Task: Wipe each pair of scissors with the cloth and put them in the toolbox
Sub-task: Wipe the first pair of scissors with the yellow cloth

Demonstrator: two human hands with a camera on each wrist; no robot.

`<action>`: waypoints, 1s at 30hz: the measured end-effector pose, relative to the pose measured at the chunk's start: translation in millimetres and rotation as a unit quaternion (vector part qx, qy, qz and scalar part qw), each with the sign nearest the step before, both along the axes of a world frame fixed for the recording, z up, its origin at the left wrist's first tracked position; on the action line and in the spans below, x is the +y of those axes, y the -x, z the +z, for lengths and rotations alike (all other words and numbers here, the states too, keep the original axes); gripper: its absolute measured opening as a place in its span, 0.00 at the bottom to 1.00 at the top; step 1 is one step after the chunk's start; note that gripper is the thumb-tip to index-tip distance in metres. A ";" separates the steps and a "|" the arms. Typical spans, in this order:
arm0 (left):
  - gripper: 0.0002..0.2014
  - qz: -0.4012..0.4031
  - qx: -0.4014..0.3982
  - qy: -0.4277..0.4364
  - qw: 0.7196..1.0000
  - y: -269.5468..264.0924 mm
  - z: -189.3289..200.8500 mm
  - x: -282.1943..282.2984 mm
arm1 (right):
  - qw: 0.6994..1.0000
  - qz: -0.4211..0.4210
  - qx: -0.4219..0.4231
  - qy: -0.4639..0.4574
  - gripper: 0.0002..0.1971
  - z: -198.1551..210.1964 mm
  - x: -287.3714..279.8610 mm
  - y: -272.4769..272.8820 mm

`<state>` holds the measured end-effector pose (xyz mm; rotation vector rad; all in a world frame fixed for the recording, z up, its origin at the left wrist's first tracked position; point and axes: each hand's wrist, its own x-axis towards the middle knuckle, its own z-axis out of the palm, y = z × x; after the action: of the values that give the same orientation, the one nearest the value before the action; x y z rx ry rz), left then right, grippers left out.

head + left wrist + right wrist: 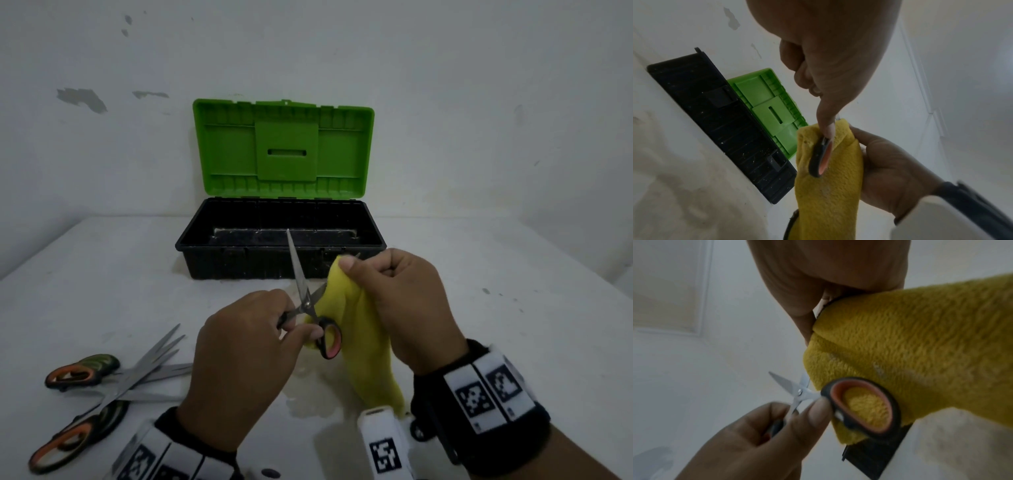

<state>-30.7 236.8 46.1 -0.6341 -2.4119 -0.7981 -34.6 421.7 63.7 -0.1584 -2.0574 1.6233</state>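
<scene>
Light: dim and flat where I work, shadows soft.
Blur: my wrist views are soft, edges bent.

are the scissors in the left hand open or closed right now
Open. The scissors have their blades spread in a V: one points up toward the toolbox, the other runs into the yellow cloth held by the right hand.

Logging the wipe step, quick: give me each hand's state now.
Left hand: grips the small scissors by one handle.
Right hand: fingers pinch the yellow cloth.
</scene>
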 end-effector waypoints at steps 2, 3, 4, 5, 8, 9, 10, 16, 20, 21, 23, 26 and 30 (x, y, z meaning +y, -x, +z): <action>0.23 0.002 -0.010 -0.010 1.000 0.3 0.5 1.0 | 1.000 -0.020 0.007 0.014 0.16 1.2 5.5 4.4; 0.23 0.004 -0.016 -0.014 1.000 0.3 0.6 0.9 | 1.000 -0.018 0.010 0.006 0.16 1.0 4.9 3.3; 0.22 0.005 -0.022 -0.016 1.000 0.5 0.8 -0.1 | 1.000 -0.004 0.010 -0.008 0.15 0.8 1.2 0.2; 0.22 0.005 -0.025 -0.014 1.000 0.5 1.2 -1.2 | 1.000 0.014 0.007 -0.019 0.15 -0.1 -3.5 -3.8; 0.22 0.001 -0.028 0.004 1.000 1.8 3.4 -4.2 | 1.000 0.024 0.000 -0.011 0.15 -2.3 -6.1 -3.9; 0.22 0.000 -0.030 0.002 1.000 2.2 4.2 -4.5 | 1.000 0.014 0.001 0.002 0.15 -1.7 -1.7 0.1; 0.22 0.000 -0.033 -0.009 0.999 2.8 4.2 -4.7 | 1.000 -0.001 0.003 0.014 0.16 1.0 3.2 3.7; 0.19 -0.016 -0.138 -0.160 0.977 2.4 4.8 -11.0 | 0.998 0.011 0.050 0.036 0.15 14.0 21.0 0.5; 0.22 -0.044 -0.196 -0.197 0.959 4.1 10.2 -14.8 | 0.992 0.113 0.052 0.008 0.13 10.5 14.3 -11.0; 0.22 -0.058 -0.211 -0.203 0.954 3.5 12.1 -14.5 | 0.990 0.133 0.051 0.002 0.13 8.1 11.2 -12.2; 0.22 -0.090 -0.245 -0.218 0.940 1.2 16.4 -12.3 | 0.986 0.158 0.054 -0.020 0.12 2.5 6.0 -11.6; 0.18 -0.133 -0.277 -0.241 0.921 -2.4 22.2 -9.4 | 0.983 0.174 0.055 -0.026 0.12 -2.1 -1.6 -11.0; 0.13 -0.163 -0.296 -0.259 0.905 -6.5 25.6 -9.2 | 0.987 0.150 0.053 0.008 0.14 0.1 -7.1 -14.1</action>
<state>-24.2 227.6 71.6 -0.6444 -2.4363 -1.9303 -20.5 414.6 63.8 0.2381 -2.0627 1.7798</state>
